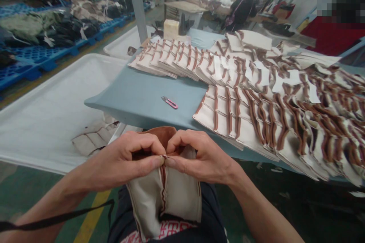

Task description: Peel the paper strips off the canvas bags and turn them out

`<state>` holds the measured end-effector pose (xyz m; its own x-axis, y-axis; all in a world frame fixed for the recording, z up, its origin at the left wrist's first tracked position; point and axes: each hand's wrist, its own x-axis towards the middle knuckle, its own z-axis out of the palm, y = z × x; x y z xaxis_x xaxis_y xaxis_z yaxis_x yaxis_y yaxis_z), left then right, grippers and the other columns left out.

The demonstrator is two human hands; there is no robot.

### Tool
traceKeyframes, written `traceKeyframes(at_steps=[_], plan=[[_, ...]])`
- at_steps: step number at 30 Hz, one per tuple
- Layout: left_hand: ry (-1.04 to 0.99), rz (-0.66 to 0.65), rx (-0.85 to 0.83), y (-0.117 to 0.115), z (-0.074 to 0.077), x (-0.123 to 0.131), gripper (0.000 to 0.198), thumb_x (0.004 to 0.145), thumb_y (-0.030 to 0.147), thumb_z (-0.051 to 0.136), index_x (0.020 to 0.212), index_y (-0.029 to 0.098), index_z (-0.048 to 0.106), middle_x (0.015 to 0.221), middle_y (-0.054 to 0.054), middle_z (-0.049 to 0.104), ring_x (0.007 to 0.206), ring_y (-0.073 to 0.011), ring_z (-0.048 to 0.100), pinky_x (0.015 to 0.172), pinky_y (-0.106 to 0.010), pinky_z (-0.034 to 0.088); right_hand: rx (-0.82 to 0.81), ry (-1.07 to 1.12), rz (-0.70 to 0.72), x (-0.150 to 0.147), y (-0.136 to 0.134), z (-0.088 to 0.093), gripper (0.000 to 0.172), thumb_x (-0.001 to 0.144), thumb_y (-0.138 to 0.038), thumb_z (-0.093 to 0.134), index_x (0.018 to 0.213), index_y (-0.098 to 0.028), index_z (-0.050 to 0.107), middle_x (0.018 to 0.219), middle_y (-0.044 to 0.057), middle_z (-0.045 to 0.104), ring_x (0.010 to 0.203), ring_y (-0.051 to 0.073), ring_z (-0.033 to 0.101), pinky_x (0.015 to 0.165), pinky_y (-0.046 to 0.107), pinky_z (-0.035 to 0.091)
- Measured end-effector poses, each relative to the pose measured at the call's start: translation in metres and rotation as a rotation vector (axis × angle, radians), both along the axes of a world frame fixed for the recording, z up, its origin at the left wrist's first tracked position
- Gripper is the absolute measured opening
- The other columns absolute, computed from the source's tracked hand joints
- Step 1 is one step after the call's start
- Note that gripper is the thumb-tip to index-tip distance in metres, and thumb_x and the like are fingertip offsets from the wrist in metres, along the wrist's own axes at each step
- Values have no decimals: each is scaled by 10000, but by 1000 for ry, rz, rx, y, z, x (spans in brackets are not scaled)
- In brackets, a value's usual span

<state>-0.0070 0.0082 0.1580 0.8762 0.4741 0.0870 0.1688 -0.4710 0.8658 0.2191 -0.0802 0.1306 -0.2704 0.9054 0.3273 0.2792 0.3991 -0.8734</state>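
Note:
My left hand point(142, 155) and my right hand point(196, 153) meet over my lap, each pinching the top of a seam on a sewn fabric piece point(182, 197). The piece is off-white with a brown raw seam down its middle, and a brown flap point(162, 136) shows behind my fingers. Thumbs and forefingers almost touch at the seam's end. Whatever tiny bit lies between the fingertips is too small to make out. On the blue-covered table beyond lies a pair of pink thread snips point(170, 102), apart from both hands.
Overlapping rows of similar sewn pieces point(228, 114) cover the table's point(128, 95) right side and back. At left stands a white bin point(57, 110) with some pieces point(95, 136) inside. Blue pallets point(57, 53) carry fabric bundles. Another person point(242, 9) is in the background.

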Motion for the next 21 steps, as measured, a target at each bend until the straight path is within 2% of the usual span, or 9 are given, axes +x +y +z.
traceKeyframes(at_steps=[4, 9, 11, 15, 18, 21], plan=[[-29, 19, 37, -2, -5, -2, 192, 952, 165, 634, 791, 180, 738, 657, 76, 649, 576, -67, 557, 552, -127, 418, 154, -107, -67, -4, -3, 4, 97, 998, -202, 731, 905, -207, 706, 831, 8, 776, 732, 137, 673, 711, 243, 500], [-6, 19, 68, -4, -6, 1, 203, 937, 164, 603, 759, 176, 701, 622, 80, 608, 550, -62, 511, 528, -136, 383, 276, -161, -161, -12, -7, 7, 149, 893, -103, 631, 802, -207, 685, 715, -2, 730, 666, 137, 646, 669, 242, 485], [22, 48, 77, -6, -7, 4, 217, 918, 191, 580, 725, 174, 678, 609, 73, 590, 540, -66, 494, 515, -146, 369, 229, -149, -235, -18, -7, 4, 143, 857, -117, 615, 759, -210, 664, 690, -13, 701, 636, 130, 613, 646, 244, 456], [74, 113, 54, -10, -12, 6, 225, 877, 243, 544, 682, 179, 637, 584, 70, 548, 514, -71, 455, 478, -157, 340, -18, -106, -313, -27, -5, -7, 119, 833, -195, 605, 718, -220, 622, 660, -36, 652, 614, 127, 573, 652, 259, 435], [94, 125, 40, -13, -14, 2, 217, 866, 245, 536, 669, 186, 607, 585, 74, 539, 504, -67, 447, 464, -153, 333, -135, -68, -255, -27, -2, -7, 100, 827, -221, 606, 728, -218, 618, 672, -37, 653, 623, 125, 570, 657, 253, 439], [86, 127, 72, -14, -12, -1, 222, 871, 229, 530, 659, 192, 586, 584, 81, 523, 504, -64, 451, 464, -152, 326, -129, -93, -127, -21, 0, 4, 76, 836, -231, 599, 764, -217, 620, 694, -37, 653, 622, 119, 568, 648, 242, 429]])
